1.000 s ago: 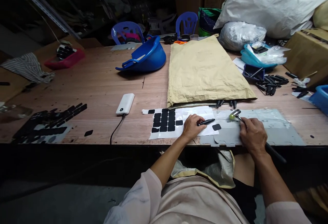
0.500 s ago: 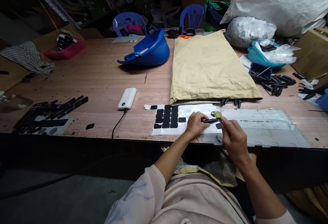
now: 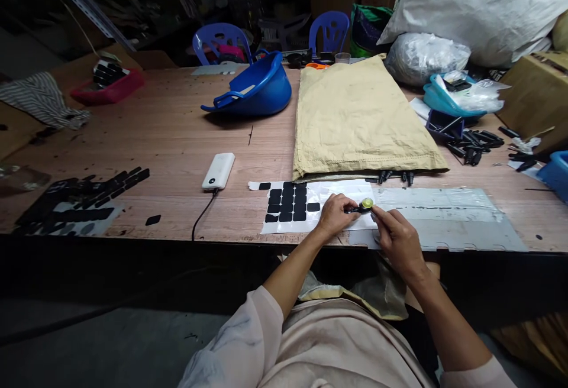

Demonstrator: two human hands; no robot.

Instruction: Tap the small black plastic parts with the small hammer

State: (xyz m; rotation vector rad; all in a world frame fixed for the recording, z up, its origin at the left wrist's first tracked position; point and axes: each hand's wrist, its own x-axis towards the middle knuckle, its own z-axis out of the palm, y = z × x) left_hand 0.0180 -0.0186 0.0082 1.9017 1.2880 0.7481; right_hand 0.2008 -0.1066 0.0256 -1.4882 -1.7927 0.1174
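Low over the table's front edge, my left hand [image 3: 333,216] is closed on a slim black rod-like piece [image 3: 354,209]. My right hand [image 3: 398,239] pinches a thin tool whose rounded yellow-green head [image 3: 367,203] sits at the right end of the black piece. Whether the head touches the piece or lies just above it, I cannot tell. Beneath my left hand is a white backing sheet [image 3: 331,190] bearing rows of rounded black stickers [image 3: 288,201]. A translucent grey sheet [image 3: 452,216] extends to the right of my hands.
A tan sack [image 3: 359,116] lies just beyond, with black pieces [image 3: 396,177] at its front edge. Left of it are a white power bank [image 3: 219,170] with a cable and a tilted blue basin [image 3: 270,89]. More black pieces [image 3: 474,144] are heaped at right.
My right hand has moved left, bringing the yellow-green head over the right end of the black piece. My left hand keeps its hold. The view has shifted slightly.
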